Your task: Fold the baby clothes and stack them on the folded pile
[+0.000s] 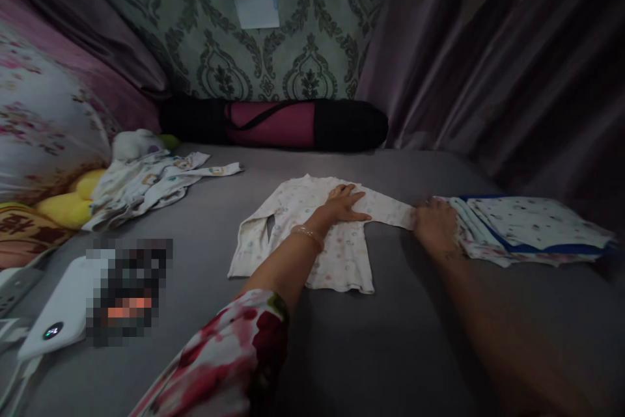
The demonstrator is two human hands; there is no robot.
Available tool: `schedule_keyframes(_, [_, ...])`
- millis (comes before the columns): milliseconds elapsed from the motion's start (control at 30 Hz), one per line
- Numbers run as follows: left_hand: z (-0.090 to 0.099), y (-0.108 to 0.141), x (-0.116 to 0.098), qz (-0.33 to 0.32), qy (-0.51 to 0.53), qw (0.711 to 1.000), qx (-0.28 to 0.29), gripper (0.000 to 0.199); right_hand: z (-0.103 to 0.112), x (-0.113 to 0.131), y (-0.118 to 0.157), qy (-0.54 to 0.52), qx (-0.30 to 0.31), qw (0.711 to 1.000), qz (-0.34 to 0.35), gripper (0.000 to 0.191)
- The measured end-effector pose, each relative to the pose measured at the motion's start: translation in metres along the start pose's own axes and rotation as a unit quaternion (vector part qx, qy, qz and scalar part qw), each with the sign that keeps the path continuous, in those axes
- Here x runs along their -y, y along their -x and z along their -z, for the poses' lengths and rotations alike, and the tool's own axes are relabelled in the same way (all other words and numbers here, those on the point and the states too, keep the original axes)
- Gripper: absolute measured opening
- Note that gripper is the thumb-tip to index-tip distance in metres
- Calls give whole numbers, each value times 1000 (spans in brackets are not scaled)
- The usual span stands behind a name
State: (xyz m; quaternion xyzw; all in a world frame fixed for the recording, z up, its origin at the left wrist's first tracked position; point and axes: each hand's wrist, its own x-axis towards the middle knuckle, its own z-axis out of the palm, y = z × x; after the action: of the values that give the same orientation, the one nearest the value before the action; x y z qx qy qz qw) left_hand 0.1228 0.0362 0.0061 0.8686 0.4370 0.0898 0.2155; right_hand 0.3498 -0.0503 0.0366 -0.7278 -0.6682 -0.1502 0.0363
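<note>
A small white long-sleeved shirt (336, 254) with a faint print lies spread on the grey bed sheet (385, 339). My left hand (346, 203) rests flat on its upper chest, fingers spread. At the cuff of the sleeve stretched out to the right, my right hand (434, 222) has its fingers closed on the fabric. The other sleeve bends down at the shirt's left side. Just right of my right hand is a stack of folded clothes (541, 225), white printed pieces with a blue layer between.
A crumpled printed garment (156, 183) lies at left beside plush toys (68, 209) and a floral pillow (43, 111). Nearer are a white power bank (63, 313) with cables and a pixelated item. A black and magenta long bag (273, 124) lies along the wall; curtains (488, 46) hang at right.
</note>
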Motion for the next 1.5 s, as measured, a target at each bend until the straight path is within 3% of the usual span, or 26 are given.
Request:
schedule_keyframes(100, [5,1,0,-16,36,999,1,90,-4,43,-15,-48,10,997,56,36])
schedule_keyframes(200, [19,15,6,-34,69,997,-25,70,-4,91,-29,-174,37,976,122,47])
schedule_keyframes(300, [42,50,21,-11,75,992,-101,51,1,133,-39,-218,70,963,144,51])
schedule_keyframes(400, [68,102,43,55,50,982,-174,42,2,163,-48,-225,106,957,149,58])
schedule_keyframes(500, [86,158,68,150,26,972,-181,45,-7,178,-55,-207,114,965,116,66])
schedule_keyframes(633, [88,226,94,301,13,933,-197,47,-27,179,-60,-175,91,974,110,68])
schedule_keyframes(700, [83,253,97,350,22,919,-183,43,-32,177,-62,-173,92,974,117,69])
schedule_keyframes(800, [73,280,87,372,29,912,-169,46,-30,175,-66,-179,127,969,115,69])
schedule_keyframes(900, [65,287,72,396,34,899,-182,47,-21,182,-68,-181,119,970,111,67])
schedule_keyframes(1033, [61,278,62,404,50,897,-172,42,-6,218,-63,-221,36,954,197,59])
schedule_keyframes(1133, [59,268,63,390,65,904,-165,35,0,257,-58,-275,75,925,250,53])
schedule_keyframes(1267, [59,260,67,363,142,910,-139,19,-2,295,-56,-318,98,917,221,51])
schedule_keyframes(1367, [68,260,73,340,128,913,-186,5,-8,305,-56,-325,95,923,182,52])
schedule_keyframes(1500, [89,268,87,279,45,921,-268,37,-13,303,-53,-322,71,923,200,50])
